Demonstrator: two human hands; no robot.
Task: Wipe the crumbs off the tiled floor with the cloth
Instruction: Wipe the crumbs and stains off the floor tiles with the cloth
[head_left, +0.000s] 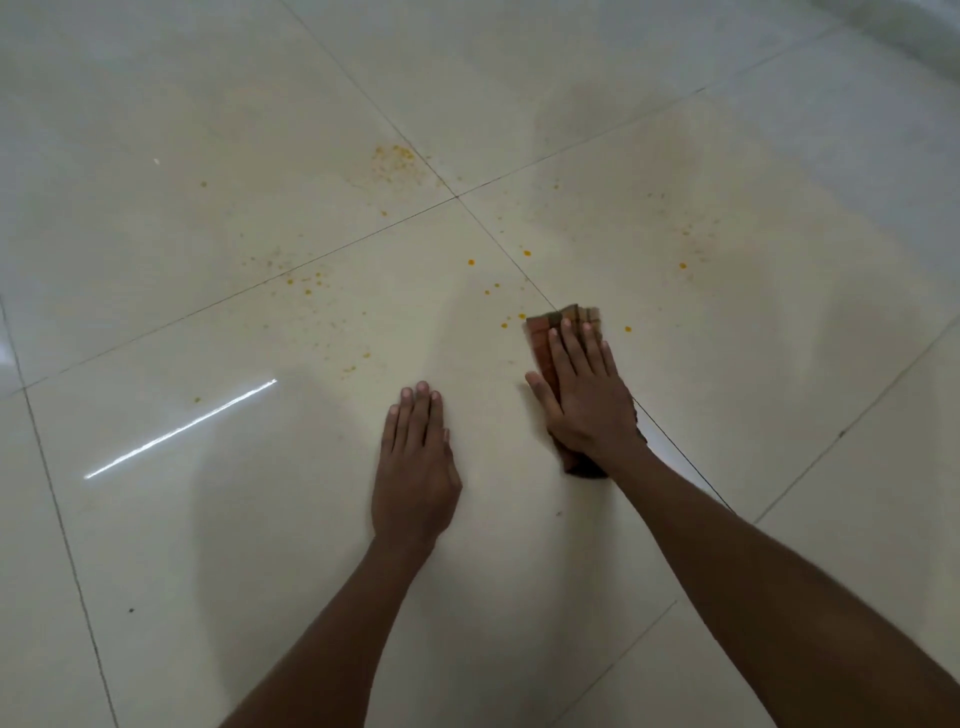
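Orange crumbs (311, 283): scattered across the glossy tiled floor (208, 519).
Right hand (587, 395): flat, fingers straight, pressing the checked cloth (545, 332).
Left hand (415, 467): flat on floor, holding nothing.

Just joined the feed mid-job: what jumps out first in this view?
The right hand pressing flat on a folded checked cloth just right of centre, on the pale tiled floor. Orange crumbs lie scattered ahead of it, thickest near the tile joint. The left hand rests flat on the bare tile beside it.
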